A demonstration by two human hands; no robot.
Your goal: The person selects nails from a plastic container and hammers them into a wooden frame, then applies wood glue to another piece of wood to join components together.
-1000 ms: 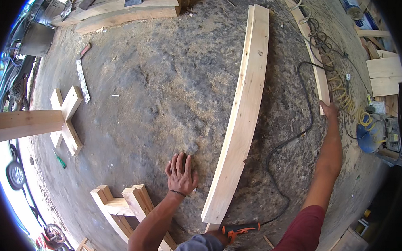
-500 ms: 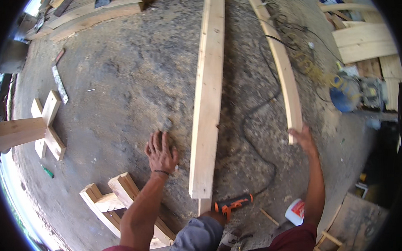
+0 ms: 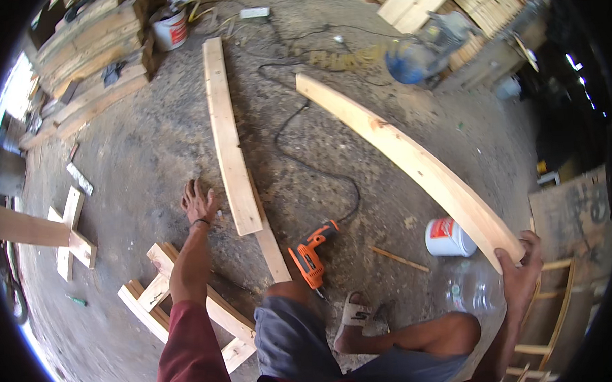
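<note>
My right hand [image 3: 524,265] is wrapped round the near end of a long pale wooden beam [image 3: 409,157], which slants away to the far middle. My left hand [image 3: 199,207] is stretched out over the floor with its fingers spread, holding nothing. Just right of it, another long beam [image 3: 227,143] lies lengthwise, over a thinner board [image 3: 271,249] that sticks out at its near end. An orange corded power drill [image 3: 312,257] rests on the floor between that board and my sandalled foot.
A joined wooden frame [image 3: 219,308] lies under my left arm. Farther left is a cross-shaped wooden piece [image 3: 73,229]. A white bucket [image 3: 449,238] and a clear plastic bottle [image 3: 468,288] stand near the held beam. A black cable [image 3: 312,165] snakes across the floor. Timber [image 3: 88,47] is stacked far left.
My right hand has drawn its beam toward me and right, and the beam now slants. My view has turned right. My left hand stays spread by the other beam.
</note>
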